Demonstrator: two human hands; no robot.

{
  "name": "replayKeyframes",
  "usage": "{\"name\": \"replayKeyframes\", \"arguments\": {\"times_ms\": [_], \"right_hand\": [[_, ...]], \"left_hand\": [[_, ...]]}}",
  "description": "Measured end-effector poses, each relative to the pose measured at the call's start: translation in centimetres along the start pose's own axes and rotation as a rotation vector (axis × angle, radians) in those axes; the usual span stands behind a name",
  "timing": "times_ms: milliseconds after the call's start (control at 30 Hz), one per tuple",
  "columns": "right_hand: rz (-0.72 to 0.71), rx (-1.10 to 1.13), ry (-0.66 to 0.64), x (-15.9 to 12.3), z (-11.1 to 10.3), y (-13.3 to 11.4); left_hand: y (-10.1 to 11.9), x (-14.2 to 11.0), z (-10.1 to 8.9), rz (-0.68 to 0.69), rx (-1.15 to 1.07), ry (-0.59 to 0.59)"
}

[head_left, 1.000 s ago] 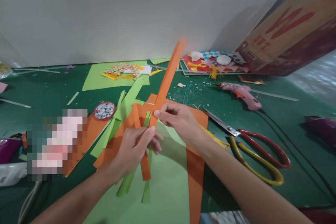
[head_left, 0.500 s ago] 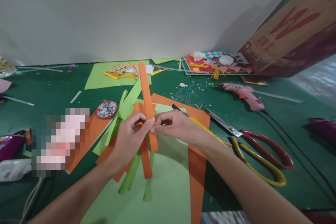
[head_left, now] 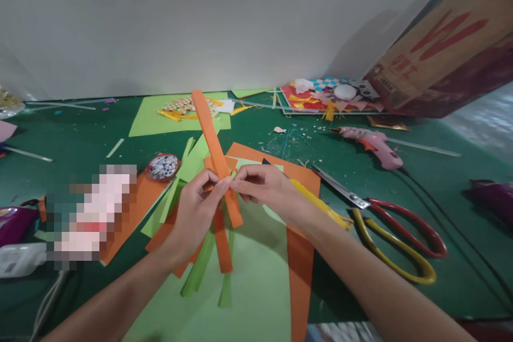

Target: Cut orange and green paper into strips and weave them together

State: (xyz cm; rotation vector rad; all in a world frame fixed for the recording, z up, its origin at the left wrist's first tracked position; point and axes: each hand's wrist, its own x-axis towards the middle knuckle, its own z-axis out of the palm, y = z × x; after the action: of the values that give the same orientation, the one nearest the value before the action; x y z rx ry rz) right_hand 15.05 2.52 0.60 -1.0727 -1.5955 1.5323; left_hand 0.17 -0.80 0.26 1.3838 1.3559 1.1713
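An orange paper strip point(head_left: 211, 136) slants up and away from me, pinched near its lower part. My left hand point(head_left: 200, 203) grips it between thumb and fingers. From the other side, my right hand point(head_left: 266, 187) meets it with thumb and forefinger closed at the strip's edge; whether a small piece sits between those fingertips is hidden. Beneath lie a second orange strip point(head_left: 223, 246), several green strips point(head_left: 200, 262), a light green sheet point(head_left: 256, 288) and an orange sheet point(head_left: 300, 272).
Large scissors point(head_left: 363, 204) with red and yellow handles lie open to the right. Behind them rests a pink glue gun point(head_left: 372, 144) with its cord. A round dish of small pieces point(head_left: 162, 166) is at left. Paper crafts point(head_left: 328, 96) and a paper bag point(head_left: 441, 48) stand at the back.
The orange strip's far end has swung to the left, so it now slants more. Both hands have shifted slightly left and keep their pinch at the strip.
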Motion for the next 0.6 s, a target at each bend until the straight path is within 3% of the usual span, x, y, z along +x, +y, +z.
{"name": "replayKeyframes", "arguments": {"times_ms": [600], "right_hand": [[0.044, -0.075, -0.180, 0.01, 0.25, 0.68]], "left_hand": [[-0.19, 0.84, -0.81, 0.008, -0.052, 0.140]]}}
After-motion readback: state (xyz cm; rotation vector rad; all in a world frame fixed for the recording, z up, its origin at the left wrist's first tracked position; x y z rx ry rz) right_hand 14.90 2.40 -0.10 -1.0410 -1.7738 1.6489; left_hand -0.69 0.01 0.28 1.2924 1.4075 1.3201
